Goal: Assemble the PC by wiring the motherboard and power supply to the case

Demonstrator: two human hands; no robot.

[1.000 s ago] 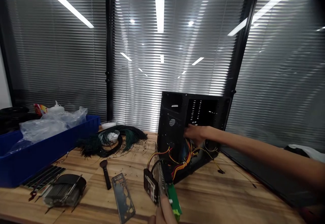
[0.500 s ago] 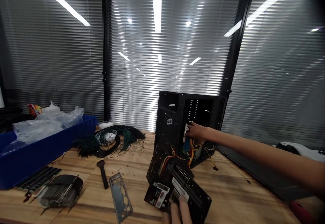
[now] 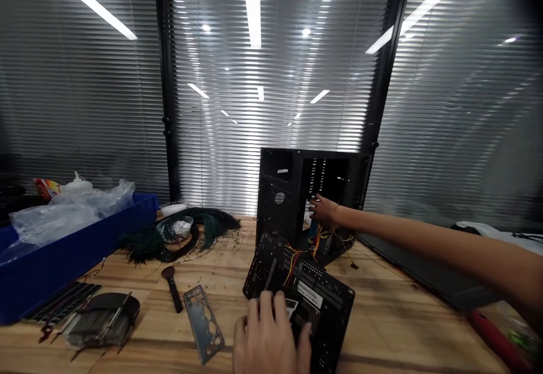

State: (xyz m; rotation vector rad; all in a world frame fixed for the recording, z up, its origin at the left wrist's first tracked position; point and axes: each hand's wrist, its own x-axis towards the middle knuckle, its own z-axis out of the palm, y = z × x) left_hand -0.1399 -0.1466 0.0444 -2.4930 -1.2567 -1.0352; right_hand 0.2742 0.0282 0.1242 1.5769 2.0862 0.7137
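My left hand (image 3: pixel 269 334) is curled over a small black solid-state drive with a white label (image 3: pixel 291 308), fingers across its far side and thumb to the right. Much of the drive is hidden beneath the hand. Under it is a black motherboard (image 3: pixel 339 306), its pin-studded side facing me, tilted against the base of a black computer case (image 3: pixel 278 215). My right hand (image 3: pixel 324 213) reaches into the case opening, fingers bent at the inner edge above a bundle of coloured cables (image 3: pixel 316 244). What those fingers grip is not clear.
On the left lie a blue bin (image 3: pixel 85 244) with plastic bags, a tangle of dark green strands (image 3: pixel 212 227), a CPU cooler (image 3: pixel 104 320), a brush (image 3: pixel 172 289) and a metal I/O plate (image 3: pixel 203 323). A red object (image 3: pixel 496 337) lies at lower right.
My left hand has come further into view and closed over the drive, whose label moved up and right. The motherboard's near end has swung upward. My right hand stays at the case opening.
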